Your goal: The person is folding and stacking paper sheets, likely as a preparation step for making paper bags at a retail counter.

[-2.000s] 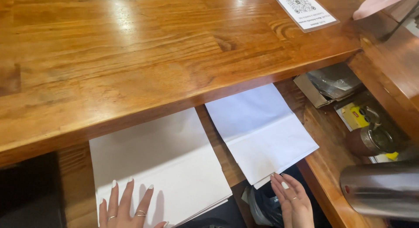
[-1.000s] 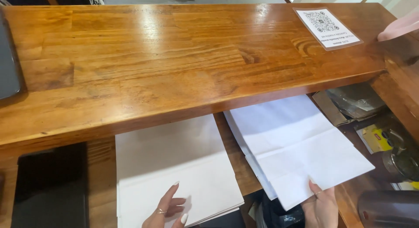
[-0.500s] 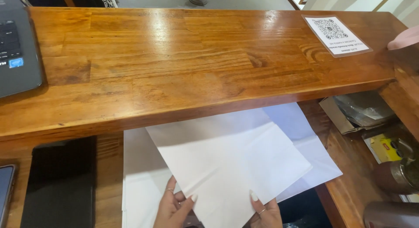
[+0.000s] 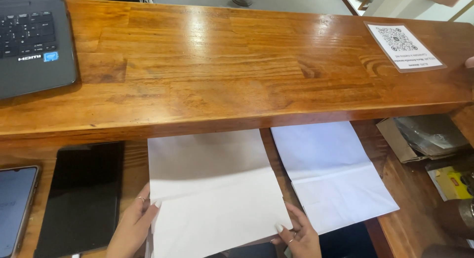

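Both hands, left hand [image 4: 134, 223] and right hand [image 4: 297, 235], pinch the near sheet [image 4: 212, 194] flat on the desk [image 4: 380, 228], squared beside the second sheet [image 4: 333, 174], nothing folded yet.

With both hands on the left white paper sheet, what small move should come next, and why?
Probably nudge the left white paper sheet square to the counter edge. The left hand holds its left edge and the right hand its lower right corner, yet it lies slightly skewed, with that corner close to the right white sheet.
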